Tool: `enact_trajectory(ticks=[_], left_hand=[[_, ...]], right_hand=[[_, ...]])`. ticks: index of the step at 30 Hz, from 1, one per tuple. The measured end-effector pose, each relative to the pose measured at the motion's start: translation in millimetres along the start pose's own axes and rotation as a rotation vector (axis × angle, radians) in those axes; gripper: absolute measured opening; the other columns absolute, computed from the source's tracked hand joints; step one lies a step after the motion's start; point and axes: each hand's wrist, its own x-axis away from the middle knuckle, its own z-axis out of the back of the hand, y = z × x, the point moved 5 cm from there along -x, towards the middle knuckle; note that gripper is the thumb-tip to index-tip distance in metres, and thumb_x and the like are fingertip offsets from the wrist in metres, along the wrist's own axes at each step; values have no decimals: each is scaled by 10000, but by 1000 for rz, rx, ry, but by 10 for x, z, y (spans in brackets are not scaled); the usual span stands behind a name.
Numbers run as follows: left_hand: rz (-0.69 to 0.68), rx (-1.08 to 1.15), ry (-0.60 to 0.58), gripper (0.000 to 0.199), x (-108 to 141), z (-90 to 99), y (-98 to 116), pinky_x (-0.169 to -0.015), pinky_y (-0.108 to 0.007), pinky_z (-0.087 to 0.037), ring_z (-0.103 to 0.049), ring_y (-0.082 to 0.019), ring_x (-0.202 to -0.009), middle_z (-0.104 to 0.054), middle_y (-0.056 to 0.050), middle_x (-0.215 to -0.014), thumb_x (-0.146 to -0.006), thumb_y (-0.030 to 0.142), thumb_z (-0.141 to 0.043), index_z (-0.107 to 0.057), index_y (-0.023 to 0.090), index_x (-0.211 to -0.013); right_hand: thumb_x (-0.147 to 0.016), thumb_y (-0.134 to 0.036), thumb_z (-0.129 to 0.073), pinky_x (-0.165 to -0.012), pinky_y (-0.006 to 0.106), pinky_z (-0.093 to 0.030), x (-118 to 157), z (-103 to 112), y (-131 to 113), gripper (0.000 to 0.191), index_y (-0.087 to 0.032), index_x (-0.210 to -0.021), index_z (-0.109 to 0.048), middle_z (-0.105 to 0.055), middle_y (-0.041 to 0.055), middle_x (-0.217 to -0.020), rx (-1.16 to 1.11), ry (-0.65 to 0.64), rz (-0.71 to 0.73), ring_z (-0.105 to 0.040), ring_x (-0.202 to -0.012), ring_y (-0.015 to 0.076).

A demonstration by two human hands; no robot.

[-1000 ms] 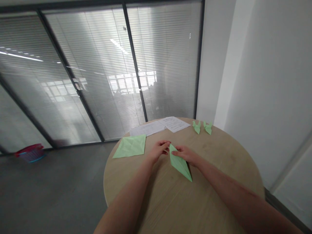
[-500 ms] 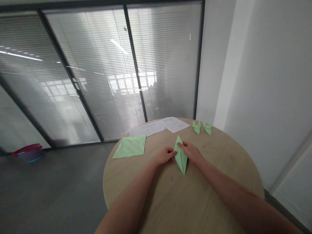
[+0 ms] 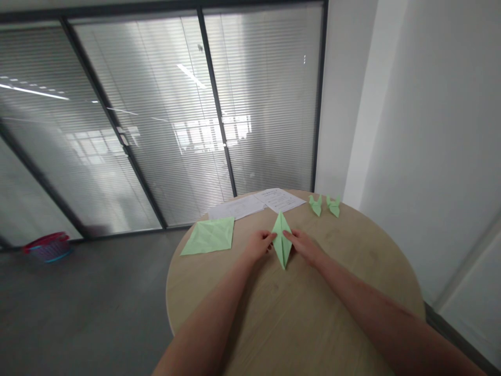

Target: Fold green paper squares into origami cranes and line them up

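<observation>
A green folded paper [image 3: 282,241], long and diamond-shaped with a crease down its middle, is held over the round wooden table [image 3: 313,329]. On its left edge my left hand [image 3: 260,246] is closed, thumb on top and the other fingers partly hidden. My right hand [image 3: 306,246] pinches the right edge, its thumb on the front face. One point of the diamond faces away from me, the other towards me. An unfolded, creased green sheet [image 3: 210,234] lies left of my hands.
Two small green folded birds [image 3: 315,206] [image 3: 333,207] stand at the table's back right. White printed sheets [image 3: 278,200] lie along the back edge. A red and blue basket [image 3: 49,247] is on the floor at the left, and glass partitions with blinds rise behind.
The folded paper has moved slightly left and away from me and now points straighter ahead. My right thumb has shifted down from near its upper part to the right edge.
</observation>
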Motion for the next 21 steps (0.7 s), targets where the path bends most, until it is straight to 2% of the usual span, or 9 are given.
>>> enact_trajectory(ticks=[4,7,10,15,21], left_hand=[[-34,-25,40,474,3,21,6,-503,-241,-383,-516,-120,-503,-567,12,-569,-836,620,-634,-611,170,-689],[-70,-15,-51,482,17,-28,18,-526,-249,-403,-536,-130,-534,-584,6,-595,-810,634,-649,-655,158,-735],[-50,-18,-144,516,34,-78,5,-538,-257,-399,-534,-130,-532,-587,2,-592,-777,663,-671,-671,150,-722],[-11,-36,-250,547,63,-125,-10,-521,-257,-380,-511,-125,-507,-566,18,-567,-752,703,-674,-670,157,-715],[-29,-38,-333,515,102,-154,25,-516,-261,-373,-502,-122,-492,-583,5,-568,-761,671,-674,-644,169,-652]], right_hand=[[-818,-674,-631,-628,340,-520,41,-13,-42,504,-190,-946,-688,-750,99,-882,-79,29,-31,-684,-751,249],[-805,-665,-648,-641,351,-530,40,-7,-44,491,-191,-928,-692,-745,96,-860,-94,52,-12,-681,-736,248],[-818,-660,-642,-687,380,-553,23,1,-4,475,-207,-952,-696,-750,97,-888,-133,73,-20,-693,-770,263],[-850,-631,-629,-765,430,-588,-5,26,60,423,-235,-988,-682,-757,116,-1016,-204,104,-40,-712,-862,287],[-849,-637,-609,-762,434,-597,-42,88,114,423,-231,-959,-655,-745,119,-971,-219,181,-50,-705,-852,285]])
